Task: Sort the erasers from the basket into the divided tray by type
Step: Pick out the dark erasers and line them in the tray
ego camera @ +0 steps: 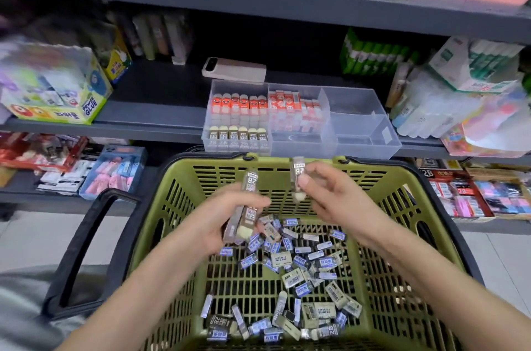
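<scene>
On the shelf [161, 118], the tray [359, 120] stood partly filled. The left hand [230, 218] and right hand [324, 192] each gripped 2B erasers [250, 178] over the basket [373, 169]; many more lay unsorted inside.

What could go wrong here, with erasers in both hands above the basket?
The left hand holds a bundle of 2B erasers in one grip; one might slip back into the green basket. The single 2B eraser in the right hand is only pinched, so it could drop too. The 2B row at the front left of the divided tray looks full across; more may not fit.
</scene>
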Action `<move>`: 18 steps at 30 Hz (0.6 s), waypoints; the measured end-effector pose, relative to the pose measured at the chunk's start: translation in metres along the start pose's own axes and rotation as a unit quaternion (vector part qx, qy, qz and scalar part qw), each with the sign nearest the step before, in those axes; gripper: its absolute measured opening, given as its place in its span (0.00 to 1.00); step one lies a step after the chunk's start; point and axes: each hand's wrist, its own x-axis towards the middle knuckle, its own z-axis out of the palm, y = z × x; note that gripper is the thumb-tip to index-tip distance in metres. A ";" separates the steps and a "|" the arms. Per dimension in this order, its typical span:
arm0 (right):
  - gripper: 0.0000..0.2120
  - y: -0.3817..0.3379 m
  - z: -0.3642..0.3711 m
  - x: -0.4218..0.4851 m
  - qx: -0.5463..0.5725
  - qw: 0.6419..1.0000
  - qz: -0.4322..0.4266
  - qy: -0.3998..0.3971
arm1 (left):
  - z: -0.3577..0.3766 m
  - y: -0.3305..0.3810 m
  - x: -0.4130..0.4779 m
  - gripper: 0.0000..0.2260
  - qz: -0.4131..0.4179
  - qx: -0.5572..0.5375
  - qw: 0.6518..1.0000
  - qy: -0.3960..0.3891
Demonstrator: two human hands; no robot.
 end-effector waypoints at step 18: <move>0.04 -0.086 0.023 0.141 -0.158 0.985 0.057 -0.029 | -0.071 0.067 0.008 0.09 0.233 -0.212 0.935 0.165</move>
